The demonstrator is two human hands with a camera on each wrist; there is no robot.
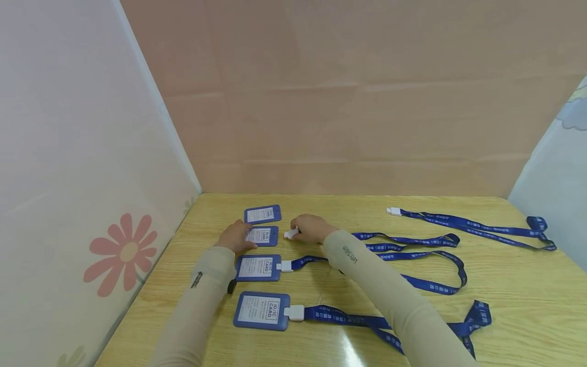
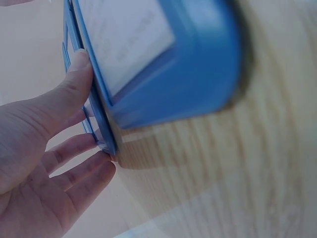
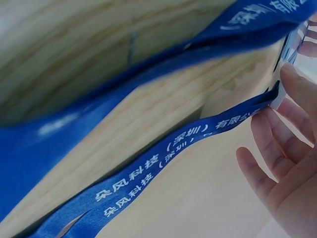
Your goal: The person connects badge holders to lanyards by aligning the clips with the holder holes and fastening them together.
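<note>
My left hand grips the left end of a blue ID card holder, second from the back in a column on the table. In the left wrist view the thumb lies on one edge and the fingers reach round the opposite side. A little to the right, my right hand pinches the white clip of a blue lanyard, whose tip points at the card holder across a small gap. The lanyard strap with white lettering trails from the clip in the right wrist view.
Another card holder lies behind. Nearer me, two card holders are joined to lanyards by white clips. A separate lanyard stretches along the back right. Walls border the wooden table left, back and right.
</note>
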